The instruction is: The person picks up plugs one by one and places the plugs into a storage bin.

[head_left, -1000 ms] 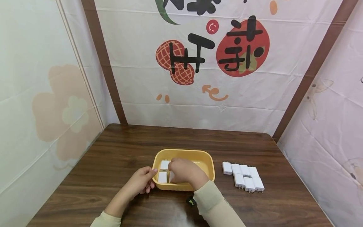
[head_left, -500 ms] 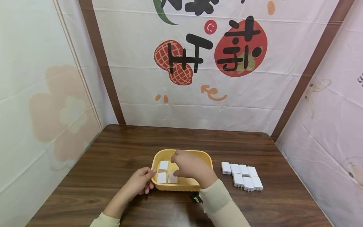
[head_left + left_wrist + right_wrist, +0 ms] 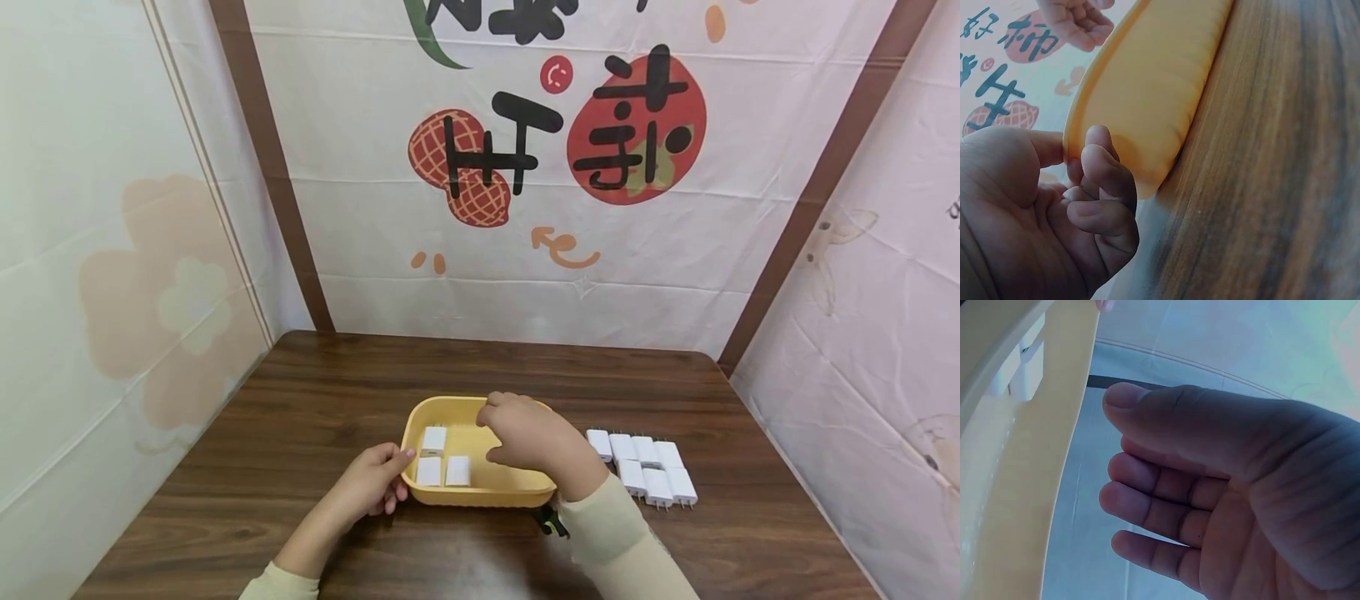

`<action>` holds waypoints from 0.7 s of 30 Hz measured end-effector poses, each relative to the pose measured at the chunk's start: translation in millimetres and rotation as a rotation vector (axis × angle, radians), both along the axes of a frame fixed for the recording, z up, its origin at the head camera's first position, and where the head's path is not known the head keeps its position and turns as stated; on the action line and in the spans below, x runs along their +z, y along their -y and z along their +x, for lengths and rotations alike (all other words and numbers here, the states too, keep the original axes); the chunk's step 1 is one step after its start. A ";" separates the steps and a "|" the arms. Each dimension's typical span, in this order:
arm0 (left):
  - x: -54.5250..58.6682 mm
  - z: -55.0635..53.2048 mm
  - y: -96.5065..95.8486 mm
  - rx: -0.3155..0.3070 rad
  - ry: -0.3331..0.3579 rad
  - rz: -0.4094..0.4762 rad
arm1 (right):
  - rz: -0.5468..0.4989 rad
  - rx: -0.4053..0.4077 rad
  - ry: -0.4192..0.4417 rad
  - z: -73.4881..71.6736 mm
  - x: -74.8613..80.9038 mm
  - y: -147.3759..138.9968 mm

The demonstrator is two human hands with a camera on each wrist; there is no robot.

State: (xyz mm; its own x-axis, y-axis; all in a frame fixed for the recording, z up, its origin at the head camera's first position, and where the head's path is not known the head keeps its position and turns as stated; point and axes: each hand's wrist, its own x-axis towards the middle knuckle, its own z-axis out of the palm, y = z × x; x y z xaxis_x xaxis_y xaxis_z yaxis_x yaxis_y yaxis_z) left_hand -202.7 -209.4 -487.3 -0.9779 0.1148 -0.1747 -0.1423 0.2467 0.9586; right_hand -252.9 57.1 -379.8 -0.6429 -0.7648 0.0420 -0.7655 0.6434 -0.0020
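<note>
A yellow plastic tray point(image 3: 480, 497) stands on the wooden table, with three white charger plugs inside at its left end, one of them a white charger plug point(image 3: 457, 471) at the near side. My left hand point(image 3: 375, 481) pinches the tray's left rim between thumb and fingers; the left wrist view shows the thumb point(image 3: 1050, 147) on the rim. Over the right part of the tray hovers my right hand point(image 3: 528, 433), its fingers loosely bent and holding nothing. In the right wrist view the palm and spread fingers point(image 3: 1154, 500) are bare.
Several more white charger plugs point(image 3: 657, 486) lie in two rows on the table to the right of the tray, prongs outward. A small black strap-like item point(image 3: 551, 522) shows under the right wrist. A printed cloth point(image 3: 360, 233) hangs behind the table point(image 3: 360, 367).
My right hand has let go of the third charger plug in the tray and moved right, away from it. My left hand has stayed on the rim.
</note>
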 end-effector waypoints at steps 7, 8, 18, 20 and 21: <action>1.0 -0.4 -0.3 0.005 0.011 0.003 | 0.005 -0.020 0.007 -0.5 -2.8 -18.3; 1.0 -0.3 -0.2 0.002 0.012 0.004 | 0.009 -0.022 0.002 -0.7 -3.1 -21.0; 0.9 0.5 0.1 -0.004 0.013 0.014 | -0.001 -0.062 0.001 0.3 -7.5 -48.2; 0.9 0.7 0.3 -0.001 0.008 0.009 | -0.010 -0.081 0.016 0.2 -6.5 -53.4; 0.9 0.8 0.4 0.001 0.004 0.007 | -0.019 -0.094 0.024 0.0 -5.6 -55.8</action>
